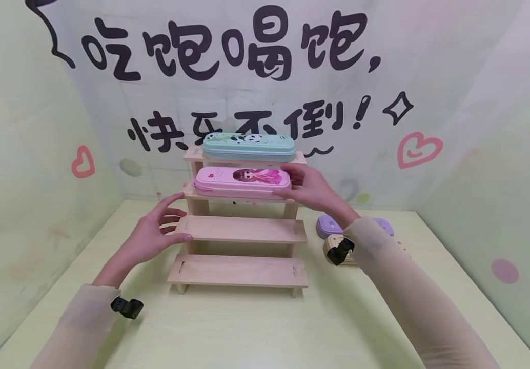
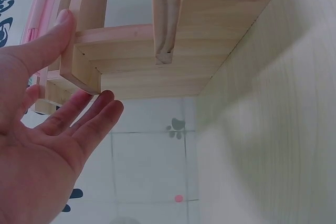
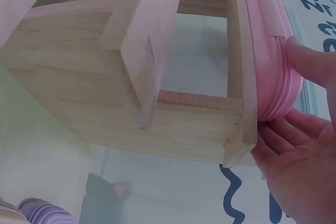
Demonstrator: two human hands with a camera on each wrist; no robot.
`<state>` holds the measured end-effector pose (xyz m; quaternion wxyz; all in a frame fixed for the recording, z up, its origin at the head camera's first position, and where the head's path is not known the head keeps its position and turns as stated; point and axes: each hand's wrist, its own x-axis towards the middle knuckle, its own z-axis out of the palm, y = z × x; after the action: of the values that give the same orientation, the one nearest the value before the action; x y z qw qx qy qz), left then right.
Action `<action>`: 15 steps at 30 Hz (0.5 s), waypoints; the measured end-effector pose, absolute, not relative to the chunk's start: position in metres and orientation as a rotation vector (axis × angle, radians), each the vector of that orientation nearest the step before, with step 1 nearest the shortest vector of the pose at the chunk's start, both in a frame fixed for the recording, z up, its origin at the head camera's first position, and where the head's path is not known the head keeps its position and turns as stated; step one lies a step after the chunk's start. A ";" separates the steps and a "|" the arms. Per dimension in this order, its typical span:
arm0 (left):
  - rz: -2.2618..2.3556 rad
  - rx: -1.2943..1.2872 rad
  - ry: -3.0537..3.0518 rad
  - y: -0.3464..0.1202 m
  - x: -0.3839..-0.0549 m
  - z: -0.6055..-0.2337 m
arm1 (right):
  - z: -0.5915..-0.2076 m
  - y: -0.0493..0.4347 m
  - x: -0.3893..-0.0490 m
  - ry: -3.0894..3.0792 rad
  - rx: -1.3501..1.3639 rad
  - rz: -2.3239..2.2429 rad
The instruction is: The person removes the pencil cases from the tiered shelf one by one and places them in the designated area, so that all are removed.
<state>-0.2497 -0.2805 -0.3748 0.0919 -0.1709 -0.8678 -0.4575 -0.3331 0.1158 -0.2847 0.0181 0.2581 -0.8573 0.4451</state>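
A pink zippered pencil case (image 1: 219, 177) with a doll picture lies on the second board from the top of a wooden step rack (image 1: 246, 228). My right hand (image 1: 313, 189) holds its right end, thumb on the zipped front side and fingers round the end, as the right wrist view shows with the hand (image 3: 299, 145). At the rack's left side, my left hand (image 1: 149, 233) rests with extended fingers against the board ends; in the left wrist view the thumb of this hand (image 2: 42, 156) touches a board edge. On the top board sits a mint panda pencil case (image 1: 248, 147).
To the right of the rack, a purple case (image 1: 327, 225) and a beige case (image 1: 334, 246) lie on the pale table (image 1: 246, 328), partly hidden by my right sleeve. The rack's lower two boards are bare. A printed backdrop (image 1: 265, 97) stands close behind.
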 end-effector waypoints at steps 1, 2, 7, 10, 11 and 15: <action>-1.360 -0.508 -2.577 -0.281 -0.250 -0.375 | -0.284 0.115 -0.333 -2.664 0.801 1.385; -1.363 -0.509 -2.577 -0.281 -0.250 -0.375 | -0.284 0.115 -0.333 -2.666 0.799 1.388; -1.370 -0.514 -2.573 -0.281 -0.250 -0.375 | -0.284 0.115 -0.334 -2.675 0.784 1.400; -1.367 -0.515 -2.571 -0.281 -0.250 -0.375 | -0.285 0.115 -0.335 -2.669 0.781 1.410; -1.367 -0.516 -2.570 -0.281 -0.249 -0.375 | -0.285 0.114 -0.335 -2.668 0.776 1.413; -1.372 -0.518 -2.568 -0.281 -0.250 -0.375 | -0.284 0.115 -0.334 -2.673 0.759 1.426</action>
<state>-0.2496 -0.2814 -0.3750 0.0920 -0.1744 -0.8647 -0.4620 -0.3339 0.1147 -0.2845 0.0092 0.2429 -0.8559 0.4566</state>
